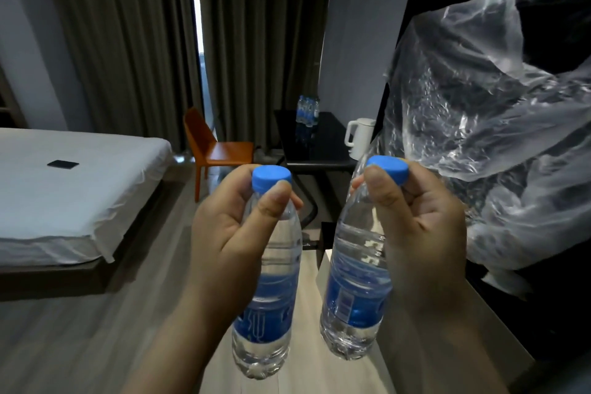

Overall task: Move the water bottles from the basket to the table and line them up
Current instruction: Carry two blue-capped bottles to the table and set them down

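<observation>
On the table (326, 141) stand bottles (307, 110) and a kettle (361, 137). A chair (217, 149) sits left of the table, a bed (73, 182) farther left.

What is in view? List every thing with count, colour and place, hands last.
Held water bottles: 2, clear with blue caps and labels, centre foreground, one per hand.
Far water bottles: several, count unclear, blue-labelled, on the table.
Table: 1, black, by the curtains.
Kettle: 1, white, table's right end.
Chair: 1, orange, left of the table.
Bed: 1, white, left.
Flat object: 1, dark, on the bed.
Curtains: 2, grey-brown, back of room.
Plastic sheeting: 1, clear, right.
Left hand: 1, grips the left bottle's top.
Right hand: 1, grips the right bottle's top.
</observation>
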`<state>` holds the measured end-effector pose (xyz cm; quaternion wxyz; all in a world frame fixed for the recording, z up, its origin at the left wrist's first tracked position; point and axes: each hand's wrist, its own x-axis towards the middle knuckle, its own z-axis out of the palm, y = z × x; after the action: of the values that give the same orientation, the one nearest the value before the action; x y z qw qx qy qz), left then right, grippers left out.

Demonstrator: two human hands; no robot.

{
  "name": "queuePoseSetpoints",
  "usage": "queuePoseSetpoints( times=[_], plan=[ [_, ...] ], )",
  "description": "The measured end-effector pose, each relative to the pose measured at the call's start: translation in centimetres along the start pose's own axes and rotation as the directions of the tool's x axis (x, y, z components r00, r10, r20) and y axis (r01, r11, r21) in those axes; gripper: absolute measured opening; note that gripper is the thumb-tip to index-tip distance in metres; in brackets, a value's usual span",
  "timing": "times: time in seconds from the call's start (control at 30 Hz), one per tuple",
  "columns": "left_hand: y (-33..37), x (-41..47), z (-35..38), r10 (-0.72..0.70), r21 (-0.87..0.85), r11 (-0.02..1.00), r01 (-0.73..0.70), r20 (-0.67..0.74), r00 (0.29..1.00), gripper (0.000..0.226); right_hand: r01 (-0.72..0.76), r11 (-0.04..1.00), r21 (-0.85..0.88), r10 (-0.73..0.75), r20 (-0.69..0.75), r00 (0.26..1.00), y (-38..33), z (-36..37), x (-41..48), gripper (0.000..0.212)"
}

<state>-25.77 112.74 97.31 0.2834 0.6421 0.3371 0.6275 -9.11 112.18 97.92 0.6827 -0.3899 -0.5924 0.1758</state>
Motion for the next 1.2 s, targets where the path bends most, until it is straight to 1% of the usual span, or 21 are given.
queuePoseSetpoints(
  times=[0.13, 0.33, 0.5, 0.63, 0.73, 0.83, 1.0, 1.2],
  plan=[
    [-3.9, 5.1, -1.4, 0.0, 0.026, 1.0, -0.001, 0.016, 1.0, 0.033, -0.013, 1.0, -0.001, 0.013, -0.009, 1.0, 3.6, 3.6, 3.8, 0.03],
    [-10.0, 11.6, -2.0, -0.056, 0.004, 0.998, 0.056, -0.002, 0.998, 0.033, -0.059, 0.998, 0.023, 0.059, 0.02, 0.998, 9.0, 7.8, 8.9, 0.027],
    [-15.5, 17.4, -1.6, -0.025, 0.047, 0.999, 0.025, 0.001, 1.0, 0.033, -0.056, 0.998, 0.008, 0.056, 0.029, 0.998, 14.4, 10.5, 14.1, 0.024],
    [-19.8, 23.1, -1.0, -0.019, 0.066, 0.998, 0.022, -0.035, 0.999, 0.034, -0.074, 0.996, 0.048, 0.072, 0.06, 0.996, 18.8, 12.6, 19.5, 0.024],
    [-22.5, 27.7, -0.4, -0.022, 0.078, 0.997, 0.026, -0.054, 0.998, 0.031, -0.075, 0.996, 0.055, 0.071, 0.068, 0.995, 22.0, 14.1, 24.0, 0.025],
    [-25.2, 31.3, -0.2, -0.036, 0.092, 0.995, 0.043, -0.073, 0.997, 0.028, -0.067, 0.996, 0.052, 0.063, 0.089, 0.994, 25.1, 15.7, 27.9, 0.023],
    [-29.9, 36.5, -0.7, -0.06, 0.11, 0.991, 0.071, -0.098, 0.993, 0.027, -0.09, 0.995, 0.034, 0.087, 0.097, 0.992, 29.9, 18.9, 32.8, 0.025],
    [-37.1, 43.6, -2.8, -0.067, 0.085, 0.993, 0.076, -0.099, 0.993, 0.027, -0.096, 0.995, -0.006, 0.096, 0.096, 0.991, 36.3, 24.6, 38.0, 0.025]
  ],
)
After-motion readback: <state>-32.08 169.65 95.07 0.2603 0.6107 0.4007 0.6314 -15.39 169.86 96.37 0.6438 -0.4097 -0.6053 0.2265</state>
